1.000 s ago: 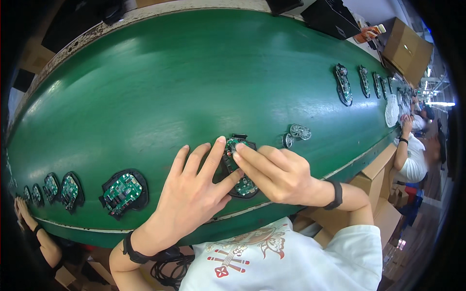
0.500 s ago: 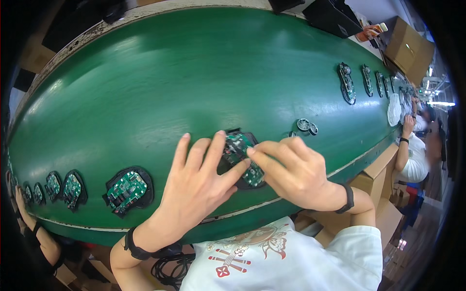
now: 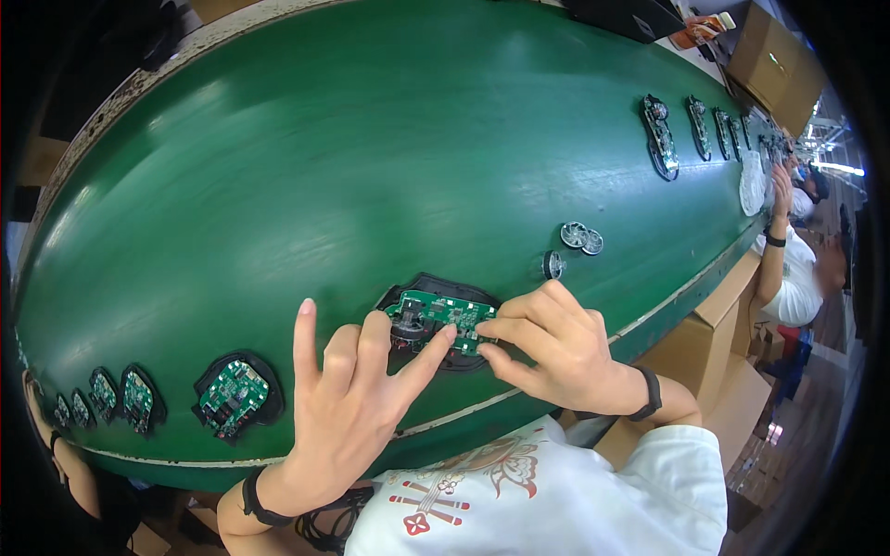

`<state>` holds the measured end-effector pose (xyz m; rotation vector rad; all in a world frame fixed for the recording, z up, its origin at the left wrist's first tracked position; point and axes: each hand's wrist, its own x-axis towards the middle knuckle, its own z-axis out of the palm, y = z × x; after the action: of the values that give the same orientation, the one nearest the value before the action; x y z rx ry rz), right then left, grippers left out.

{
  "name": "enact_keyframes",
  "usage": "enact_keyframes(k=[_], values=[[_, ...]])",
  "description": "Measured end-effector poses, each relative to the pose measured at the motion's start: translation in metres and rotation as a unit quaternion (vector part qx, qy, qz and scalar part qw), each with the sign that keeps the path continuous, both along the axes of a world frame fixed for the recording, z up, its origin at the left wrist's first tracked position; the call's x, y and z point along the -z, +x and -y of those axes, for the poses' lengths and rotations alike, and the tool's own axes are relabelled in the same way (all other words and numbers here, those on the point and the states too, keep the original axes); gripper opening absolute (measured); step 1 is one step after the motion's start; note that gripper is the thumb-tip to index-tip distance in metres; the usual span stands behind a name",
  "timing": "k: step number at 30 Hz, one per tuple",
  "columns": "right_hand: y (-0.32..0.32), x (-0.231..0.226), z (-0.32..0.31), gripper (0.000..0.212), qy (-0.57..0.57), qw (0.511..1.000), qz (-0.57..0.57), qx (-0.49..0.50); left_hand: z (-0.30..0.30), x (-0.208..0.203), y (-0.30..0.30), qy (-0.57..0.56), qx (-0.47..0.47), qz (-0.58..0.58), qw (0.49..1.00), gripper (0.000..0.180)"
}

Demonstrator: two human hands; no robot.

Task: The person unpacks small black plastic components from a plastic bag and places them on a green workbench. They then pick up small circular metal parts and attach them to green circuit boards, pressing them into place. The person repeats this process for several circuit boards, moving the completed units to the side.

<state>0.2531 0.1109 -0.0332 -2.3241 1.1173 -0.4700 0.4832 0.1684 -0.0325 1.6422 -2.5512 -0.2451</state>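
In front of me a green circuit board [image 3: 443, 306] sits in a black rounded shell [image 3: 426, 281] that looks like a computer mouse base. A small dark wheel [image 3: 408, 324] shows at the board's left end. My left hand [image 3: 357, 394] has its fingers spread, the index finger pointing away, and its thumb tip rests on the board. The index finger and thumb of my right hand [image 3: 556, 350] pinch the board's right end; that end is partly hidden by the fingers. Just beyond the right hand, three small spoked wheels [image 3: 575, 233] lie on the green work surface [image 3: 324, 185].
Another board in its shell [image 3: 236, 394] lies to my left, with several more [image 3: 139, 398] past it. Similar assemblies [image 3: 660, 139] line the far right. Co-workers' arms [image 3: 777, 250] show at both sides. Cardboard boxes [image 3: 700, 334] stand beside the bench's near edge, right.
The board and shell have turned from a slant to nearly level. My left hand has shifted down and left, uncovering more board. A wheel near my right hand is now in plain view.
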Motion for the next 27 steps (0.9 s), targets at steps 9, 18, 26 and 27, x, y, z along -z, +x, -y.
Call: enact_keyframes(k=[9,18,26,27], values=[[0.011,0.009,-0.003,0.018,-0.005,1.000,0.004,0.011,0.006,0.006,0.004,0.036,-0.004,-0.061,0.997,0.053],[0.011,-0.008,-0.008,0.028,-0.074,0.994,-0.054,-0.066,0.005,-0.005,0.018,0.098,-0.017,-0.080,0.992,0.070],[0.014,0.015,0.015,0.047,-0.103,0.981,-0.074,-0.148,-0.006,-0.054,0.090,0.204,-0.209,0.016,0.956,0.096],[0.020,0.017,0.028,0.045,-0.119,0.982,-0.067,-0.130,-0.011,-0.057,0.095,0.226,-0.234,0.033,0.945,0.094]])
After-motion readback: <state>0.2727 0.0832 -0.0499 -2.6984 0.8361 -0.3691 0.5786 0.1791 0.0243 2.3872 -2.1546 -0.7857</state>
